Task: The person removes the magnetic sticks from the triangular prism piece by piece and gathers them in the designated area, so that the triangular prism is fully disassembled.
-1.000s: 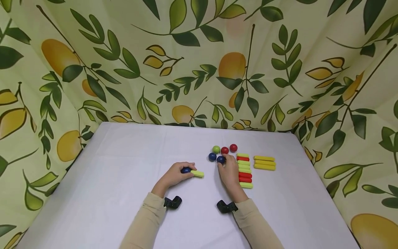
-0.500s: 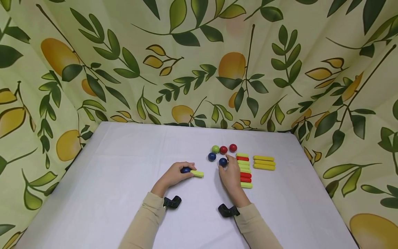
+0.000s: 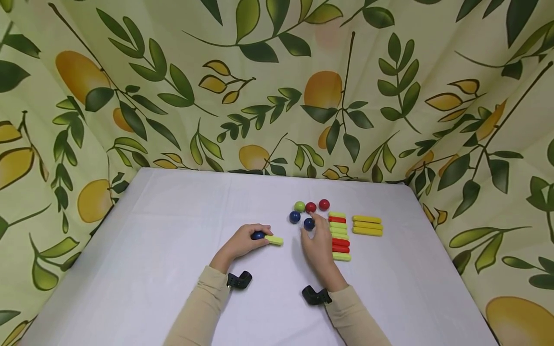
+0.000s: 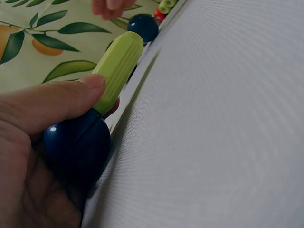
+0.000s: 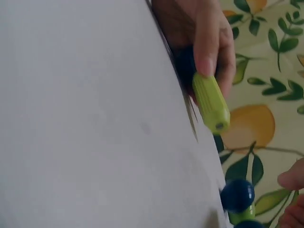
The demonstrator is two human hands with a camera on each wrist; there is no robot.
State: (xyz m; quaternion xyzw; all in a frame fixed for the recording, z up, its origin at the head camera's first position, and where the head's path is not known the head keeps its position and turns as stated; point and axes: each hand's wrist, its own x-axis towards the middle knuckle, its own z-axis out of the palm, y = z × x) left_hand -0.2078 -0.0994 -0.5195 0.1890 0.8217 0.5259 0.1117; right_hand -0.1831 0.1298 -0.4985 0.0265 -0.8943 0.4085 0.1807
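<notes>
My left hand (image 3: pixel 243 242) holds a dark blue ball (image 4: pixel 78 145) in its palm and pinches a short ridged light-green rod (image 3: pixel 273 240) under the thumb. The rod stands end-on against the ball and points to the right; a dark dot shows in its free end in the right wrist view. My right hand (image 3: pixel 319 242) is beside another blue ball (image 3: pixel 309 224), thumb and index finger spread around it. In the left wrist view a gap shows between those fingers (image 4: pixel 111 7) and the blue ball there (image 4: pixel 142 27).
Beyond the right hand lie a third blue ball (image 3: pixel 295 217), a green ball (image 3: pixel 300 206) and two red balls, one (image 3: pixel 310 207) beside the other (image 3: pixel 324 204). A column of green and red rods (image 3: pixel 339 230) is right of that hand; yellow rods (image 3: pixel 367 226) lie farther right.
The blue ball by my right hand has shifted slightly toward me and right, then a little back. The right hand moved slightly with it. The left hand stays put with its ball and rod.
</notes>
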